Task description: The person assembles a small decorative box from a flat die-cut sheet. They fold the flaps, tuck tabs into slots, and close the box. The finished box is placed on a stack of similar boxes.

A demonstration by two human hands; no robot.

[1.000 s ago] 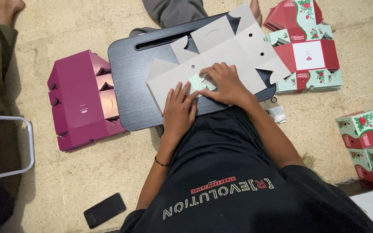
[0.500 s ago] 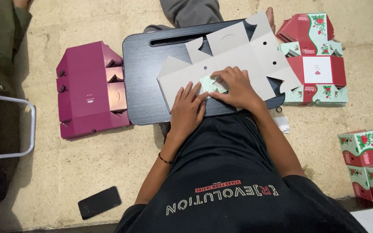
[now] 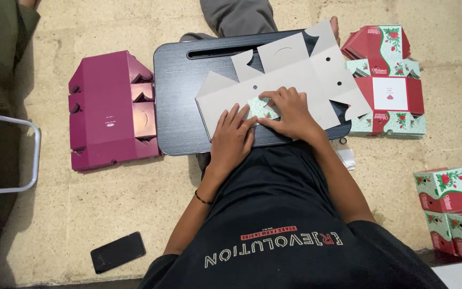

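Nearest, a black phone [image 3: 117,251] lies on the tiled floor [image 3: 108,203] by the person's left elbow. Further on, the left hand [image 3: 233,136] rests flat, fingers spread, on the near edge of the unfolded cardboard box blank [image 3: 300,75], which lies grey side up on the black lap tray [image 3: 180,96]. The right hand [image 3: 290,109], fingers curled, pinches a small green printed flap [image 3: 261,108] of the blank. Maroon folded boxes [image 3: 110,109] sit left of the tray; red-and-green flat blanks [image 3: 389,80] lie beyond its right edge.

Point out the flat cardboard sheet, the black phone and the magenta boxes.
flat cardboard sheet [image 3: 300,75], head view, bare grey upper panel.
black phone [image 3: 117,251], head view, middle of screen.
magenta boxes [image 3: 105,109], head view, broad top face.
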